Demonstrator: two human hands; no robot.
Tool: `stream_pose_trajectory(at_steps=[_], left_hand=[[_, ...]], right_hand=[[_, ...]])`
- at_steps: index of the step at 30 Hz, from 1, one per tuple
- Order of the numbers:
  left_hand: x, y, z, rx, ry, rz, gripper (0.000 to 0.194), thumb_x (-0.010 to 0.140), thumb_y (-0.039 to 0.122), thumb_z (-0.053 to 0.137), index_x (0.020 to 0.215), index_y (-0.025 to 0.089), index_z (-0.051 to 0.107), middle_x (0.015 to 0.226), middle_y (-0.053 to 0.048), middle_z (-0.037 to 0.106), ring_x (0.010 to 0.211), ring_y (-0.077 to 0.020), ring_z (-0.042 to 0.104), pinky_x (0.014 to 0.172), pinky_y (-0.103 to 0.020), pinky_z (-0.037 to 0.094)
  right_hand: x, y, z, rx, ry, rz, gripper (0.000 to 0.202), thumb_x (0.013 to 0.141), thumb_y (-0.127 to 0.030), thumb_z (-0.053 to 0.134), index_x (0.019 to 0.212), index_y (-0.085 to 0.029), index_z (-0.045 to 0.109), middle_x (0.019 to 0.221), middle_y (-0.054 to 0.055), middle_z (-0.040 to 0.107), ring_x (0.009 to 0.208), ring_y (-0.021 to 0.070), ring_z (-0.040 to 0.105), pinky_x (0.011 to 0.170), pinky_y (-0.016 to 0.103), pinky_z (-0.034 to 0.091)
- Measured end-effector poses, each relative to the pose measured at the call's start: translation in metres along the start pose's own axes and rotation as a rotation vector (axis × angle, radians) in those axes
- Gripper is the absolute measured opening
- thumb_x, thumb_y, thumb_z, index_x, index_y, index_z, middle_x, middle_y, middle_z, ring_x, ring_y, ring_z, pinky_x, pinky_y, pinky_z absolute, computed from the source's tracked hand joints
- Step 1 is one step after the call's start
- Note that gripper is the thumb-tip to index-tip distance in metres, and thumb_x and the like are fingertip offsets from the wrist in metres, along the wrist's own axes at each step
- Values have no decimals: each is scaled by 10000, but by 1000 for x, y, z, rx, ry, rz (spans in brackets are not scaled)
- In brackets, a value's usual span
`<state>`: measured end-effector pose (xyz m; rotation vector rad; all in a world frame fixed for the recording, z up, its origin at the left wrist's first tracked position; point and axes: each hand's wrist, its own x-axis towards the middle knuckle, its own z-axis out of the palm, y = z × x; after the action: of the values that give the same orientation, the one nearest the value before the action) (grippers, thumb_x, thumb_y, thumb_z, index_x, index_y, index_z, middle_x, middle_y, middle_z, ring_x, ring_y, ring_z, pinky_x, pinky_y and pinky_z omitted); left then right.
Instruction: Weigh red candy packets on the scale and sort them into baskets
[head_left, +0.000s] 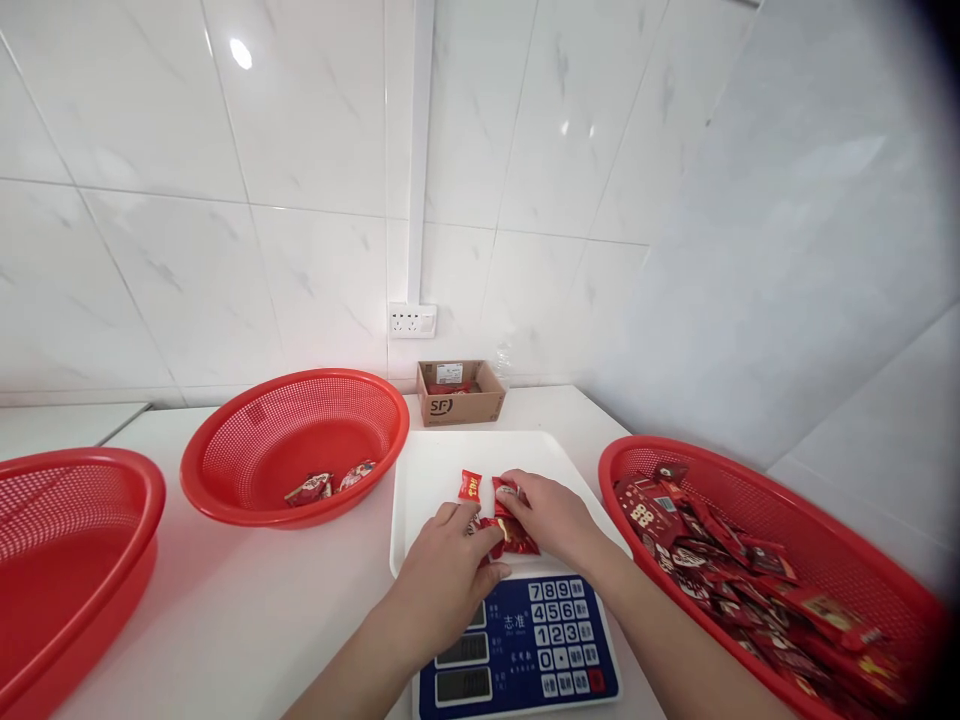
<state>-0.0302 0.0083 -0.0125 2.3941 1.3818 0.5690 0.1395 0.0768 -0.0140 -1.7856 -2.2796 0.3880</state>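
Observation:
Red packets lie on the white tray (420, 455) of a weighing scale with a blue keypad panel (517, 640). My left hand (448, 565) is closed around a small packet at the tray's front part, its fingers bent. Beside it, my right hand (551, 515) grips a red packet (502, 492) between thumb and fingers. A shiny red packet (519, 536) lies between the two hands, near the panel. Just behind the left fingers is a small red packet (470, 486) with gold lettering, touched by neither hand.
A red basket (750, 480) full of packets stands at the right. Another red basket (292, 390) holds a few packets at the left, and a third (82, 480) is at the far left. An open cardboard box (463, 408) sits by the wall, below a socket (412, 320).

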Motion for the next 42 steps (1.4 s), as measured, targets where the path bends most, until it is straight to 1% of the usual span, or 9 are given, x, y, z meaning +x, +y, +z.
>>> stream_pose_trajectory(at_steps=[5, 9, 18, 26, 31, 34, 37, 39, 42], left_hand=[[0, -2, 0, -6, 13, 3, 220, 868, 272, 528, 1068, 251, 616, 1149, -76, 563, 1073, -258, 491, 903, -428, 451], [1, -4, 3, 7, 23, 21, 207, 864, 266, 535, 1049, 236, 620, 1153, -75, 569, 1072, -255, 486, 911, -426, 447], [-1, -3, 2, 5, 26, 31, 251, 869, 296, 530, 1101, 239, 608, 1132, -66, 591, 1084, -263, 485, 914, -427, 447], [1, -1, 0, -18, 17, 25, 222, 867, 268, 531, 1066, 224, 621, 1099, -48, 619, 1072, -246, 483, 926, -412, 436], [1, -3, 1, -27, 19, 26, 226, 866, 266, 533, 1070, 238, 625, 1090, -42, 630, 1063, -243, 492, 918, -413, 439], [1, -4, 2, -15, 23, 34, 232, 868, 265, 530, 1080, 245, 622, 1109, -47, 627, 1076, -248, 493, 917, -417, 441], [1, -3, 2, 2, 30, 54, 245, 870, 273, 525, 1099, 242, 609, 1131, -53, 620, 1098, -259, 485, 921, -432, 439], [1, -2, 0, 11, 30, 52, 243, 873, 273, 520, 1097, 237, 607, 1138, -59, 615, 1102, -261, 485, 918, -432, 443], [1, -3, -6, 19, 45, 41, 236, 883, 278, 506, 1095, 238, 604, 1120, -60, 622, 1065, -249, 505, 890, -414, 457]], right_hand=[[2, 3, -2, 55, -25, -50, 334, 880, -374, 408, 1107, -244, 615, 1131, 56, 665, 997, 223, 601, 778, 304, 408], [3, 5, -2, 47, -12, -59, 346, 875, -377, 420, 1133, -245, 609, 1143, 59, 655, 1007, 226, 595, 796, 313, 406], [2, 5, 0, 34, 11, -54, 374, 892, -397, 382, 1165, -247, 588, 1062, 67, 660, 927, 217, 603, 722, 298, 406], [4, 7, 3, 63, 13, -58, 387, 893, -399, 388, 1178, -230, 587, 1094, 79, 643, 960, 220, 594, 779, 305, 415], [4, 7, 3, 46, 10, -47, 389, 894, -392, 395, 1191, -223, 579, 1121, 82, 637, 976, 221, 590, 785, 305, 413], [3, 6, 2, 42, 6, -38, 383, 895, -392, 393, 1185, -230, 583, 1086, 78, 639, 938, 219, 597, 760, 308, 415], [4, 3, -1, 37, 43, -33, 380, 888, -389, 410, 1184, -231, 586, 1026, 73, 627, 910, 214, 593, 744, 307, 412], [6, -1, -2, 56, 58, -59, 370, 882, -376, 431, 1179, -228, 595, 1029, 71, 611, 951, 213, 573, 769, 303, 408], [10, -8, -3, 90, 52, -144, 340, 875, -353, 462, 1148, -227, 622, 1013, 66, 610, 1022, 221, 530, 824, 307, 392]])
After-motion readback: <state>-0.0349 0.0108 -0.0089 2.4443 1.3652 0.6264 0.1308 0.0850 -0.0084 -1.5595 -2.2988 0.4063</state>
